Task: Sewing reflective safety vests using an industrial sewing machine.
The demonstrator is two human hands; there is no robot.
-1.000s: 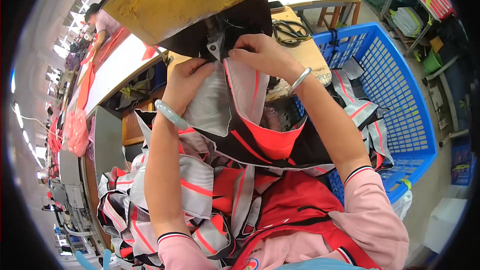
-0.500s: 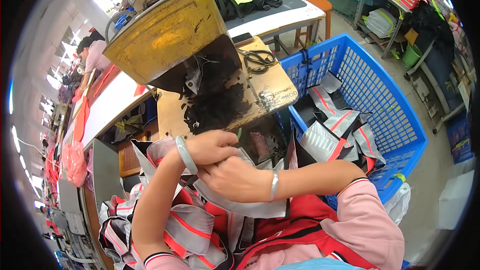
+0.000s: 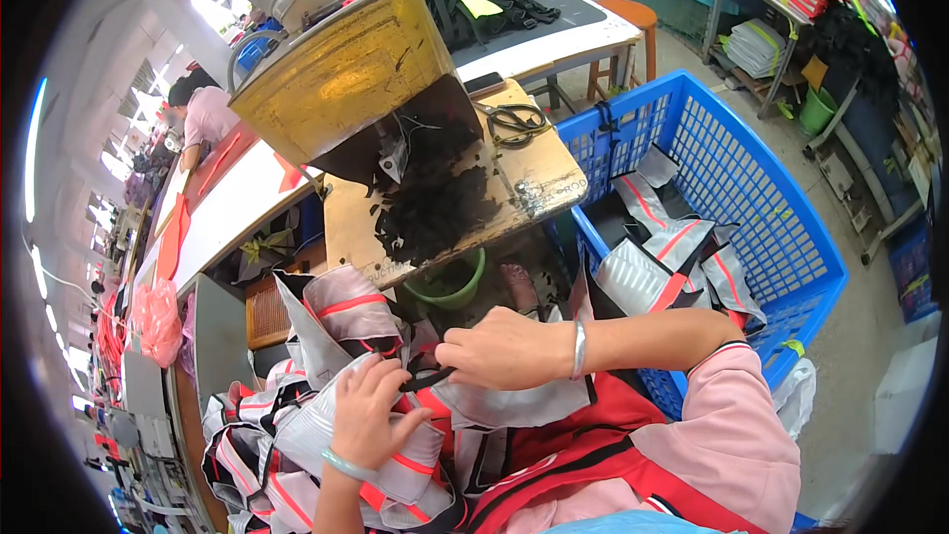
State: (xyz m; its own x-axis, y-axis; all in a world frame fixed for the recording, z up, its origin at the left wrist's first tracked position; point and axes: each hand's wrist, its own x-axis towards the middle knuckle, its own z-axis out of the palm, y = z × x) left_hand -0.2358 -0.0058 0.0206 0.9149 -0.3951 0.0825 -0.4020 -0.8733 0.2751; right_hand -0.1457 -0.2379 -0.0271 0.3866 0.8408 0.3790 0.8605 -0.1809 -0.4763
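Note:
My right hand [image 3: 506, 348] is closed, pinching one end of a short black strip [image 3: 427, 379] above my lap. Beside it, my left hand [image 3: 370, 409] rests with fingers stretched and thumb apart on a silver-grey fabric piece [image 3: 308, 435] with coral-red stripes. The strip's other end lies near the left fingertips; whether they touch it I cannot tell. A heap of similar grey pieces [image 3: 341, 311] with red stripes and black edging fills the space around my left arm. Another grey piece [image 3: 519, 405] lies under my right hand, over the red apron [image 3: 613, 435].
Ahead stands a wooden board [image 3: 346, 237] with black scraps [image 3: 435, 213], black scissors [image 3: 516, 124] and a yellow metal hood [image 3: 336, 69]. A blue basket [image 3: 761, 208] with grey pieces is at right. A green basin [image 3: 450, 287] sits below the board. A person [image 3: 208, 114] works far left.
My hands have come apart from each other. The left moved down and opened onto the grey fabric; the right shifted slightly right, and the black strip now shows. The green basin came into view.

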